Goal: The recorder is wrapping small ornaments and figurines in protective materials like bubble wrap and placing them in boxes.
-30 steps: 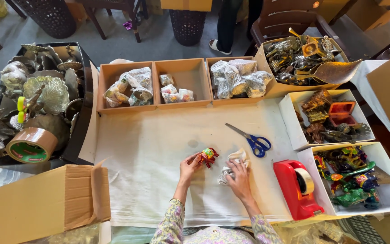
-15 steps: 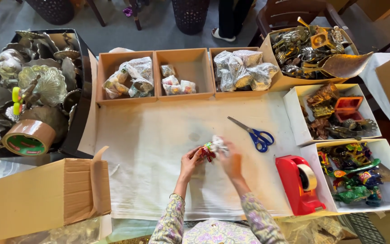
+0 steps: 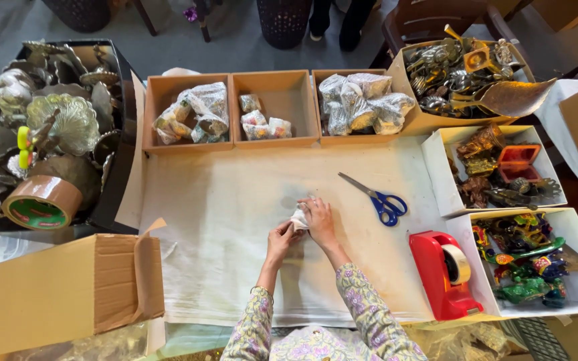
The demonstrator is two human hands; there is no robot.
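Held between both hands is a small bundle of white wrapping [image 3: 299,218], pressed down on the pale paper sheet [image 3: 222,220] near the middle of the table. The right hand [image 3: 319,220] is laid over the bundle from the far side, fingers curled around it, while the left hand [image 3: 279,238] is pinched against its near edge with the fingertips closed on the wrap. What lies inside the wrap cannot be made out.

Just to the right, blue-handled scissors [image 3: 377,198] are lying open on the sheet, and a red tape dispenser [image 3: 441,273] is set beyond them near the table edge. Three brown cardboard trays [image 3: 235,110] of wrapped pieces are lined up at the far edge of the sheet. White boxes of painted figurines [image 3: 526,261] are placed at the right, and a black crate of metal ornaments [image 3: 48,127] with a brown tape roll [image 3: 40,202] at the left.

The wrap looks loosely gathered, so it could spring open if either hand were lifted, since no tape is seen on it. The open scissor blades are pointed toward the hands and could be brushed by a careless reach to the right.
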